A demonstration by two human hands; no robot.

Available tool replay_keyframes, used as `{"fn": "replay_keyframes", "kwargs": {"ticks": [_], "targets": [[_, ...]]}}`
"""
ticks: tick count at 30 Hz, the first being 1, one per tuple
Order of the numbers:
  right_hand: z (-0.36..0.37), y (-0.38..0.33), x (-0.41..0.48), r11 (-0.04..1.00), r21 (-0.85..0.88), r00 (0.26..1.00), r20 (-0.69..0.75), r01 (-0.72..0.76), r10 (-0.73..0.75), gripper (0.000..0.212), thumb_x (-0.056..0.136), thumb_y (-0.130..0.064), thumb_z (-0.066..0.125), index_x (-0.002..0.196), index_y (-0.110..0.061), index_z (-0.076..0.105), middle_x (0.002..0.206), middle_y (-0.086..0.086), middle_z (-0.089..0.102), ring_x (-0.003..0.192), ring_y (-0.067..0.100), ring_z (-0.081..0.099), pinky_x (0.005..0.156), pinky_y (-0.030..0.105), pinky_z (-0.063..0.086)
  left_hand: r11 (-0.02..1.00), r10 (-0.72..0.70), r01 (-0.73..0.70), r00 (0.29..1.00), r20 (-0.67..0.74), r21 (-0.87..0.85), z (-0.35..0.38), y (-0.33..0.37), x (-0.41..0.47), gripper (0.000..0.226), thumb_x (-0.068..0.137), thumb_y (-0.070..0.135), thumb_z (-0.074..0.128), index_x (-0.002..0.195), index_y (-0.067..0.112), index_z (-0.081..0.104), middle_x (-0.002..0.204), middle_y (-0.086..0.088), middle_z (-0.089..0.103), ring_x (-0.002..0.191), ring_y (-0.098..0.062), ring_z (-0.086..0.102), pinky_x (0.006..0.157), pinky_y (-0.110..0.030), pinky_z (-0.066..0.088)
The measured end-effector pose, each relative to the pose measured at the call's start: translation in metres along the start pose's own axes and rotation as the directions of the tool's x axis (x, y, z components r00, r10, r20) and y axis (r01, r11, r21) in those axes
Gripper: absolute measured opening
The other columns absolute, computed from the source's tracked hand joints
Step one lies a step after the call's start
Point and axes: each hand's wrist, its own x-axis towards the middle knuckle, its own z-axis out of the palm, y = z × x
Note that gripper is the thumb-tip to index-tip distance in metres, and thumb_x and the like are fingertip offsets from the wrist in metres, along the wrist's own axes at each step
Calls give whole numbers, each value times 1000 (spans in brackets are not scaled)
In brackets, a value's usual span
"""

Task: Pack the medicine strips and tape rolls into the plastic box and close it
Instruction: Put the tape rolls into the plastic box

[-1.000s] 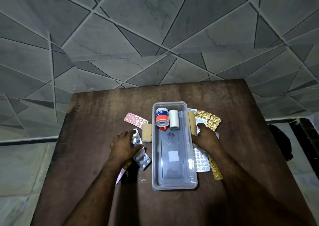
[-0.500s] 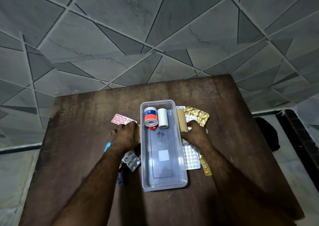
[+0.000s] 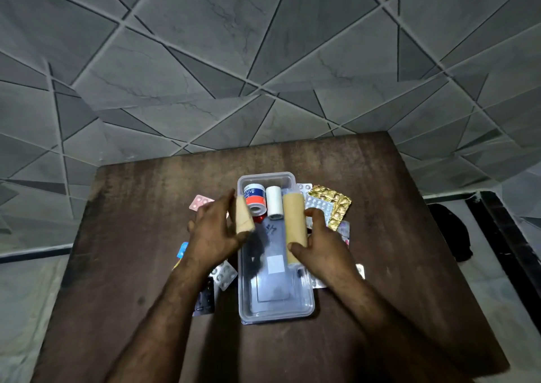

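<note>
Box [image 3: 275, 318] holding white roll [image 3: 274, 202], left grip [image 3: 215, 236] clasping short roll [image 3: 243, 217], right grip [image 3: 322, 248] clasping long roll [image 3: 294, 224]

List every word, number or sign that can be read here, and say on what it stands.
"ESIVE" above "PE": blue band of the tape roll in the plastic box; first letters hidden.
Perhaps "3/7": handwritten mark at the box's clear bottom, uncertain.
White label near it: no text visible.
Medicine strips, such as the gold strip: print too small to read.
</note>
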Motion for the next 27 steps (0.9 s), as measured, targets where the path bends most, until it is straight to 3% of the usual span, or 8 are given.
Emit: {"fn": "replay_keyframes", "kwargs": {"ticks": [4, 8, 14, 19, 21, 24, 27], "targets": [[30, -14, -12, 977, -214, 995, 95, 24, -4, 69, 84, -27, 60, 140, -19, 21, 114, 17, 62, 101, 37, 62, 77, 35, 45, 962, 114, -162, 970, 215, 221, 22, 18, -10, 98, 70, 45, 69, 151, 30, 15, 149, 4, 41, 142, -24, 22, 105, -45, 24], [48, -19, -13, 945, -326, 997, 76, 19, 7, 65, 87, -20, 54, 142, -16, 19, 114, 19, 57, 102, 38, 60, 83, 41, 48, 885, 138, -247, 949, 283, 396, 44, 18, -10, 103, 71, 46, 67, 153, 27, 7, 155, -4, 32, 144, -28, 19, 109, -45, 19], [57, -21, -14, 898, -427, 993, 6, 110, -119, 47, 89, -8, 50, 133, -11, 34, 113, 15, 57, 96, 30, 63, 77, 36, 50, 845, 86, -276, 916, 392, 459, 57, 16, -12, 95, 81, 45, 61, 154, 23, 5, 156, -2, 32, 149, -29, 8, 115, -56, 8], [55, -18, -13, 883, -441, 986, 38, 163, -163, 37, 90, -9, 49, 126, -10, 41, 113, 15, 57, 95, 33, 65, 76, 38, 51, 834, 135, -309, 917, 374, 456, 62, 13, -13, 90, 81, 44, 61, 153, 22, 12, 157, -1, 32, 149, -30, 6, 115, -59, 4], [46, -16, -10, 900, -401, 985, 49, 170, -164, 36, 91, -14, 49, 126, -10, 43, 113, 15, 57, 98, 35, 63, 78, 38, 50, 865, 182, -311, 926, 331, 393, 60, 11, -16, 88, 79, 47, 63, 152, 24, 20, 157, 1, 32, 150, -29, 9, 114, -57, 8], [20, -6, -3, 967, -232, 993, -33, 104, -115, 35, 88, -22, 53, 123, -13, 51, 110, 13, 63, 101, 31, 61, 83, 36, 48, 950, 267, -269, 963, 36, 159, 50, 3, -24, 71, 81, 51, 57, 144, 24, 42, 149, 0, 45, 143, -26, 33, 111, -48, 25], [-10, 22, 4, 996, -77, 987, -158, -47, 34, 22, 84, -20, 60, 105, -15, 63, 97, 13, 69, 92, 29, 63, 75, 30, 45, 985, 118, -147, 959, -258, -93, 40, -21, -35, 52, 86, 39, 58, 131, 13, 56, 130, -7, 62, 120, -26, 54, 102, -38, 40]]}}
